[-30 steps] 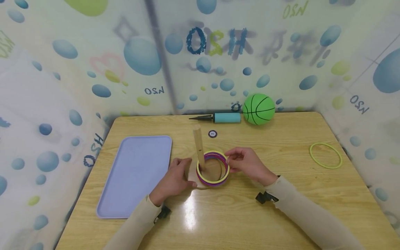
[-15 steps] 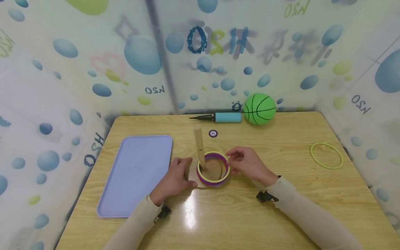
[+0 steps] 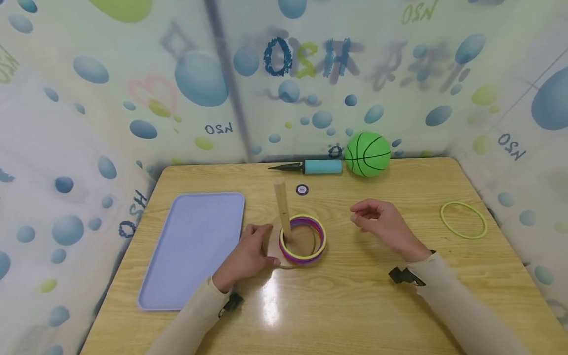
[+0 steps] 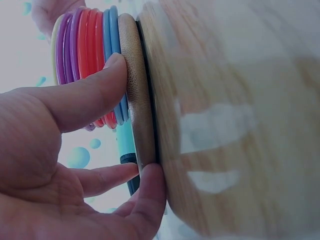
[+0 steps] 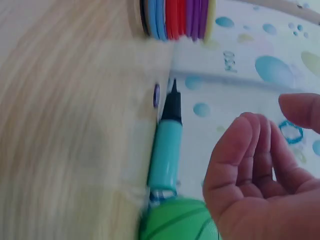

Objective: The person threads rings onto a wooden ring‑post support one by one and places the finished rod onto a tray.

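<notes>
In the head view, a ring toss stand has a round wooden base (image 3: 303,242) and an upright wooden post (image 3: 282,207). Several stacked rings (image 4: 90,45) sit around the post: blue nearest the base, then red, purple and a yellow one (image 3: 325,240) on top. My left hand (image 3: 248,254) holds the base by its left edge, thumb and fingers spread along the rim. To the right of the stack, my right hand (image 3: 386,227) is held above the table with loosely curled fingers and nothing in them. Farther right lies a loose yellow-green ring (image 3: 445,228).
A pale blue tray (image 3: 195,246) lies left of the stand. Toward the back edge of the wooden table (image 3: 337,310) are a small round token (image 3: 302,190), a turquoise hand pump (image 3: 322,166) and a green ball (image 3: 367,154). Patterned curtains enclose the back and sides.
My right hand has let go of the top yellow ring and moved right, away from the stack. The left hand stays at the base.
</notes>
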A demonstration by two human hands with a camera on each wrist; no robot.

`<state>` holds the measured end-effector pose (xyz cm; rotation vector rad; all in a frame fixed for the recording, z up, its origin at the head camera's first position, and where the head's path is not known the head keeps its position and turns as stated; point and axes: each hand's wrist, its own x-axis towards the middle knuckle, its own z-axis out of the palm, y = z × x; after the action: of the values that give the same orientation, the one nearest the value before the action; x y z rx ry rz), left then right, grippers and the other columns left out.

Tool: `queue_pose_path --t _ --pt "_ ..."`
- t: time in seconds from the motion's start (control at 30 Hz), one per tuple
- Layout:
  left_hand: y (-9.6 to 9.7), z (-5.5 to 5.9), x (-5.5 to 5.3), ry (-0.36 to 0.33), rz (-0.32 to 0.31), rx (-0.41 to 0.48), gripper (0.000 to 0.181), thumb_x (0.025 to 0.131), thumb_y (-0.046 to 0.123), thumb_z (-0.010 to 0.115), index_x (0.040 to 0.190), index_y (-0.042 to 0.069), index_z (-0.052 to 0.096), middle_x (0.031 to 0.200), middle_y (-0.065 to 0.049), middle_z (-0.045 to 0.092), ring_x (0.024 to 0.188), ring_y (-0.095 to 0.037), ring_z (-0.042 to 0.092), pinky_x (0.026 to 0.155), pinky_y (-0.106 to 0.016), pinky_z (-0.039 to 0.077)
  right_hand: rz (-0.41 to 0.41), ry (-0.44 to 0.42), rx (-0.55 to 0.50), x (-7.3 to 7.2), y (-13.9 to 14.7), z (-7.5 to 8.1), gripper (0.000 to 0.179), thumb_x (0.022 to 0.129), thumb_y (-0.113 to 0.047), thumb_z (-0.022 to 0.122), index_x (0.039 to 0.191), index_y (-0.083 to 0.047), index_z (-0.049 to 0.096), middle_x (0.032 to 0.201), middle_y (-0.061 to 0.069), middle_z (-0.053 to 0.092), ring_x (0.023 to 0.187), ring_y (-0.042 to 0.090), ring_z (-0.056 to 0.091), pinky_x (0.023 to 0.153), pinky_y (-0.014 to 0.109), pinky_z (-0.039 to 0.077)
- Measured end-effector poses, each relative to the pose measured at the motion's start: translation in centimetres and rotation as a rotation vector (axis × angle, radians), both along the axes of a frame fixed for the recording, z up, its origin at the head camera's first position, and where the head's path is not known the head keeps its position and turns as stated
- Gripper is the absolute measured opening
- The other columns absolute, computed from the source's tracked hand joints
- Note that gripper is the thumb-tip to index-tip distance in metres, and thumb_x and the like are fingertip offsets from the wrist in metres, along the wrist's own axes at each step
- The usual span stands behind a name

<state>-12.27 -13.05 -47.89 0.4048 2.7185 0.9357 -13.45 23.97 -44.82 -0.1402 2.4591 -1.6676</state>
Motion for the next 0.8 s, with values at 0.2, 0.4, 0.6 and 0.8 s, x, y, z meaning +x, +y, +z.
queue_pose_path --t 0.2,0.4,0.6,0.8 --pt "-0.1 -0.1 0.1 0.000 -0.003 -0.006 0.096 0.075 0.025 0.097 0.156 0.004 0.048 0.140 -0.027 0.051 0.130 -0.041 0.053 0.111 -0.055 0.047 -0.073 0.103 0.071 0.7 3.5 1.3 0.029 0.103 -0.025 0.072 0.124 -0.005 0.071 0.104 -0.003 0.074 0.089 0.012 0.070 0.075 0.028 0.060" --pt "0.0 0.0 0.1 0.015 0.000 -0.004 0.096 0.075 0.025 0.096 0.155 0.003 0.048 0.139 -0.027 0.052 0.129 -0.041 0.054 0.111 -0.055 0.048 -0.161 0.158 0.127 1.2 7.2 1.7 0.029 0.103 -0.027 0.071 0.126 -0.009 0.071 0.102 -0.015 0.073 0.086 0.003 0.069 0.074 0.020 0.057" --pt "0.0 0.1 0.2 0.007 0.003 0.003 0.095 0.076 0.025 0.096 0.155 0.002 0.048 0.139 -0.027 0.052 0.129 -0.040 0.053 0.111 -0.055 0.048 -0.237 0.145 0.132 1.8 10.7 2.2 0.027 0.103 -0.028 0.070 0.126 -0.013 0.071 0.102 -0.018 0.073 0.086 0.001 0.069 0.075 0.016 0.056" --pt "-0.1 0.0 0.2 0.007 0.003 0.012 0.095 0.075 0.024 0.096 0.155 0.002 0.049 0.139 -0.027 0.052 0.128 -0.040 0.054 0.111 -0.055 0.048 -0.332 0.183 0.077 2.0 14.1 1.7 0.022 0.103 -0.020 0.070 0.125 -0.015 0.072 0.097 -0.022 0.073 0.083 -0.002 0.070 0.071 0.014 0.056"
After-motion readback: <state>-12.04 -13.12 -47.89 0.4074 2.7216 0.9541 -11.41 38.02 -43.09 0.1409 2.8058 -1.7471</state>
